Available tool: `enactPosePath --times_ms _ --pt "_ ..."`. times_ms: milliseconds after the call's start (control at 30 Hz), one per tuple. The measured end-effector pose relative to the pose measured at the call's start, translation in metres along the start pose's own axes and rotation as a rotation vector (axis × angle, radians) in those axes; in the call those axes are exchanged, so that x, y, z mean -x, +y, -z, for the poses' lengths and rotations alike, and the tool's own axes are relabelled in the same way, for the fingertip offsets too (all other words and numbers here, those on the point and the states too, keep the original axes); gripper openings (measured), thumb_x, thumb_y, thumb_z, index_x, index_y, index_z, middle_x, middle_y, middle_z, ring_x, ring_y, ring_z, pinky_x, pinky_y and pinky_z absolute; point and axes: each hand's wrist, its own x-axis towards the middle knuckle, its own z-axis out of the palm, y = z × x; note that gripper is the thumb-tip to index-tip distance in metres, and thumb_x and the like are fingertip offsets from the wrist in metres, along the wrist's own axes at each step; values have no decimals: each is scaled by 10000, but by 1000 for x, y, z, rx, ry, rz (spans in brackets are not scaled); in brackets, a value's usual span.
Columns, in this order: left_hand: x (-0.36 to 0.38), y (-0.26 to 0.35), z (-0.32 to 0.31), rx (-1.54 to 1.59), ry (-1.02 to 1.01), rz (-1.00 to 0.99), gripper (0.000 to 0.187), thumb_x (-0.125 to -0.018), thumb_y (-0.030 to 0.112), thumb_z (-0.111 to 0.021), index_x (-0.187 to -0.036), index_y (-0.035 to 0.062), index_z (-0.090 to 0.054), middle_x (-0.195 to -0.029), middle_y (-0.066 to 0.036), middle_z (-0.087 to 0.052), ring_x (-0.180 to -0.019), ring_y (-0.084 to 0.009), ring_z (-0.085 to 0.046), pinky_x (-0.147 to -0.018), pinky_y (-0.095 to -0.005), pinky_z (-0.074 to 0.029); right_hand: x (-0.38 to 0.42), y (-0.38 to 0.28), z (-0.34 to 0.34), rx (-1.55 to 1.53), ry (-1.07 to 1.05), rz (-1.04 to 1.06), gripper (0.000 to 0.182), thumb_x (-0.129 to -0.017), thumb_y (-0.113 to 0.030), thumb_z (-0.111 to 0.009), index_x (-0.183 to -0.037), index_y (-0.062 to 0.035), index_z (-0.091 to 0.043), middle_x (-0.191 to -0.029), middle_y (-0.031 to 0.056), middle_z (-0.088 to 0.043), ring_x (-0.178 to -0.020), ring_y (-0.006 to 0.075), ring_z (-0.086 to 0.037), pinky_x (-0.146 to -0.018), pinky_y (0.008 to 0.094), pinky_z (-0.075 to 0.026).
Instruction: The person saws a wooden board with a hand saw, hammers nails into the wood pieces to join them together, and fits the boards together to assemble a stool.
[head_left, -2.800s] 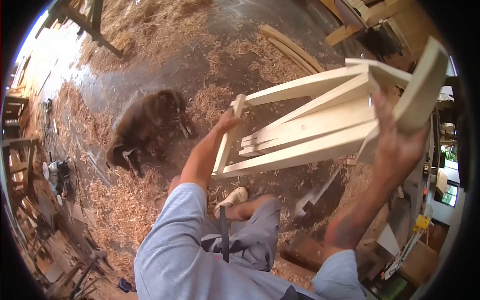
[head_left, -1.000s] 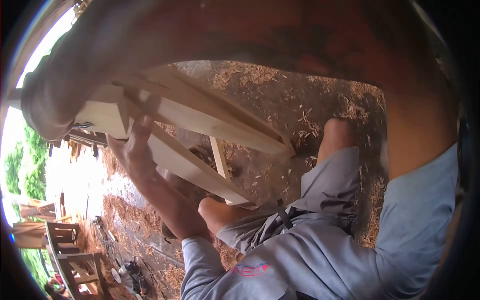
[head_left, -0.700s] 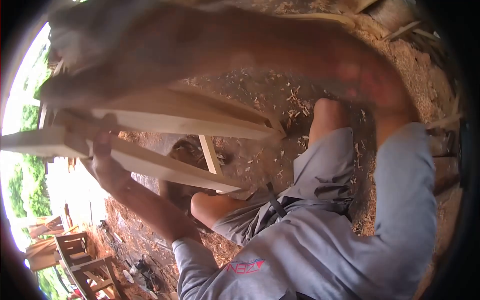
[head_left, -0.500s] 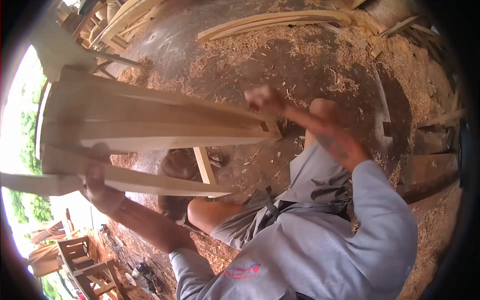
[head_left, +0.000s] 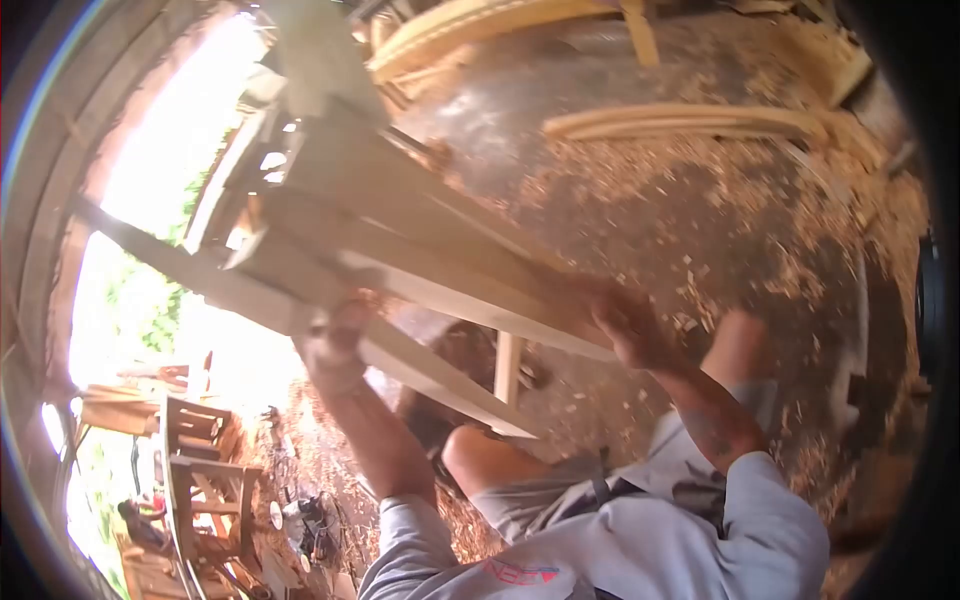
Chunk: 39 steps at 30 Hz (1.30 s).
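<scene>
A large pale wooden furniture frame (head_left: 450,275) with long tapered members lies slanted across the view, from upper left toward the middle. My left hand (head_left: 338,345) is closed round its lower member near the left-hand joint. At the other end, my right hand (head_left: 622,322) is wrapped over the tip of the upper, broader member; motion blurs its fingers. A narrow upright piece (head_left: 508,367) shows between the two members. What the far end rests on, if anything, cannot be made out.
Wood shavings (head_left: 640,180) litter the dark floor. Curved timbers (head_left: 690,122) lie ahead, with more stacked wood (head_left: 480,30) at the top. A wooden chair (head_left: 205,470) and a dark power tool (head_left: 310,525) are at lower left. My knees flank the work.
My right hand has come down from above onto the frame's near end and closed there. The view has swung left, and the frame now appears tilted more steeply, with my left hand still on it.
</scene>
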Motion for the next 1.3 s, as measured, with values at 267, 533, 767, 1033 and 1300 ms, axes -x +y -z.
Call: enactPosePath --times_ms 267,533,767,1033,1300 --pt "-12 17 -51 -72 -176 -104 331 -614 135 -686 -905 -3 -609 -795 -33 -584 -712 -143 -554 -617 -271 -432 -201 -146 -24 198 19 930 517 -889 -237 -639 -1343 -51 -475 -1285 161 -530 -1246 287 -463 -1062 394 -317" --pt "-13 14 -68 34 -164 -105 546 -651 237 -730 -1105 -22 -572 -1000 -89 -605 -906 -209 -586 -800 -344 -483 -237 -189 2 700 -338 1095 617 -738 -360 -757 -1226 -52 -539 -1162 121 -577 -1133 290 -528 -961 433 -392" --pt "-12 26 -82 144 -267 -189 760 -669 277 -760 -1304 -31 -475 -1239 -218 -536 -1092 -300 -584 -895 -397 -504 -203 -247 37 671 -773 762 699 -650 -190 -814 -1187 82 -459 -1054 230 -591 -970 292 -619 -853 386 -496" --pt "-12 26 -63 49 -295 -177 718 -739 147 -646 -1356 -75 -353 -1224 -205 -535 -1113 -336 -576 -986 -481 -460 -175 -254 5 423 -471 277 647 -692 -130 -824 -1208 12 -461 -1067 113 -575 -959 207 -602 -835 371 -504" --pt "-9 18 -49 -69 -168 -179 536 -735 99 -658 -1202 -103 -492 -1041 -182 -605 -951 -286 -641 -859 -431 -550 -204 -211 46 455 -538 622 700 -697 -145 -845 -1249 -13 -437 -1068 47 -500 -1056 170 -538 -999 331 -424"
